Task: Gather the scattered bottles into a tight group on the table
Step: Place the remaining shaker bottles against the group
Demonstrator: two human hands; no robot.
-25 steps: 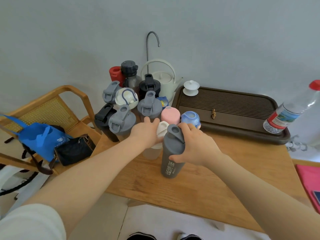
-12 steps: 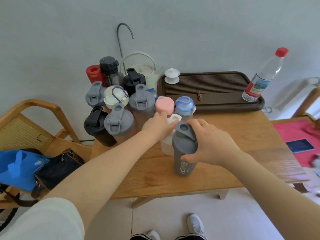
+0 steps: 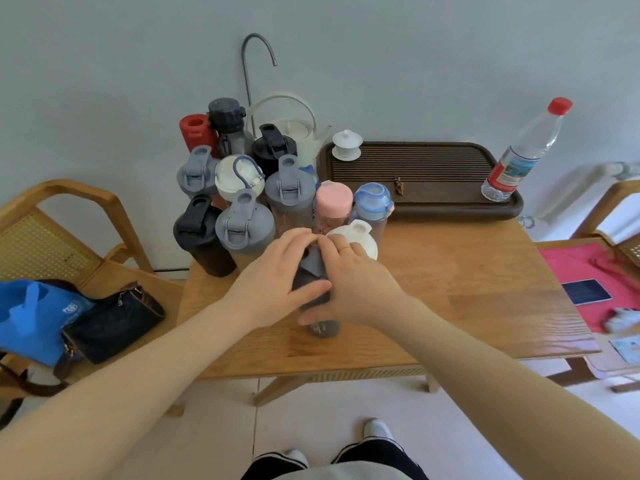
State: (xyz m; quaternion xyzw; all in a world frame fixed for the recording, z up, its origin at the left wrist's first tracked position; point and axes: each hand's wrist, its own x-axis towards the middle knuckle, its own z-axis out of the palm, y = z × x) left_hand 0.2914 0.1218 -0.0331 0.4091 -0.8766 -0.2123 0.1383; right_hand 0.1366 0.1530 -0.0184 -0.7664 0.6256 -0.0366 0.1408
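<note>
Both hands clasp the dark grey bottle (image 3: 320, 306): left hand (image 3: 273, 275) and right hand (image 3: 349, 282) wrap its sides. Half a second earlier, only the right hand held it. It stands upright near the wooden table's (image 3: 467, 292) front edge, beside the cluster at the back-left corner.

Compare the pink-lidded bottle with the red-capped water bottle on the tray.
The pink-lidded bottle stands packed among the gathered bottles; the red-capped water bottle stands alone on the brown tray. The pink lid is wide and flat; the red cap is small on a narrow neck. Only the water bottle is clear with a printed label. Both are untouched.
</note>
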